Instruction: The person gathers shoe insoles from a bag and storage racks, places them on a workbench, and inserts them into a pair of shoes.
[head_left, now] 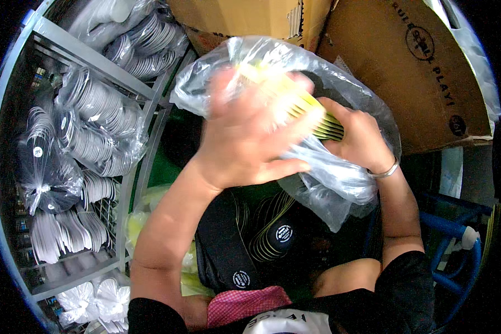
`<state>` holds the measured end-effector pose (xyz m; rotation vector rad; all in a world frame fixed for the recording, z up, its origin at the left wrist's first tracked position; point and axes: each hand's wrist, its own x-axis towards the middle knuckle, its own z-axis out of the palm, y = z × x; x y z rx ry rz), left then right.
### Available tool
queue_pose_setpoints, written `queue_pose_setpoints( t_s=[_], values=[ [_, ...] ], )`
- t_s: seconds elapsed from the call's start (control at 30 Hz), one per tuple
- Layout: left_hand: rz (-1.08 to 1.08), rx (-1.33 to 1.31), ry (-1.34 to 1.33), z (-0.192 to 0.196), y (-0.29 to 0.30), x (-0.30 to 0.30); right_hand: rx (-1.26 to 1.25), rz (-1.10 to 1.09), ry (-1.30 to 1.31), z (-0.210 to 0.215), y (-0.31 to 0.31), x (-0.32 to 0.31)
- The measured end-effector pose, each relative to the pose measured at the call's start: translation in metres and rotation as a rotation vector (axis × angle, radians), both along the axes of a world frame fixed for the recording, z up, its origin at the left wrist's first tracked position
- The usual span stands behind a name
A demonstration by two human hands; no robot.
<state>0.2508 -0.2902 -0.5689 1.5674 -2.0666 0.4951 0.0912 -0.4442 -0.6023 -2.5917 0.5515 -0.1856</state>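
Observation:
My right hand (359, 136), with a bracelet at the wrist, is closed round one end of a stack of yellow-edged insoles (329, 129). Over the other end of the stack is my left hand (247, 131), smeared by motion, its fingers apart and thumb stretched out. Whether its palm touches the insoles cannot be made out. A clear plastic bag (197, 83) surrounds the stack and hangs in folds below my right hand. Under my arms lie more black insoles (270, 236) with yellow edges, fanned out beside a black piece (222, 239) bearing a round white mark.
On the left, a metal rack (100, 53) holds bagged grey insoles (97, 106) and loose pale ones (67, 234). Cardboard boxes (406, 78) stand at the far side. Blue tubing (451, 228) is at the right; a pink checked cloth (247, 306) lies near my body.

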Motion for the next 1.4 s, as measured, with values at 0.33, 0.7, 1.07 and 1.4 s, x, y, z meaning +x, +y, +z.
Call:
queue_pose_setpoints(
  t_s=[0.33,0.7,1.07,1.4],
  values=[
    [-0.125,0.886,1.998,-0.053,-0.005,0.111,0.313,0.224,-0.543,0.0,-0.01,-0.018],
    [0.467,0.18,1.696,-0.071,0.001,0.062,1.114,-0.311,-0.886,-0.004,-0.011,0.019],
    [0.293,0.238,-0.238,-0.003,0.004,0.015,0.485,0.16,-0.416,-0.014,0.001,0.017],
    [0.396,0.213,-0.348,-0.028,0.012,0.015,0.343,0.268,-0.205,-0.013,0.005,0.016]
  ],
)
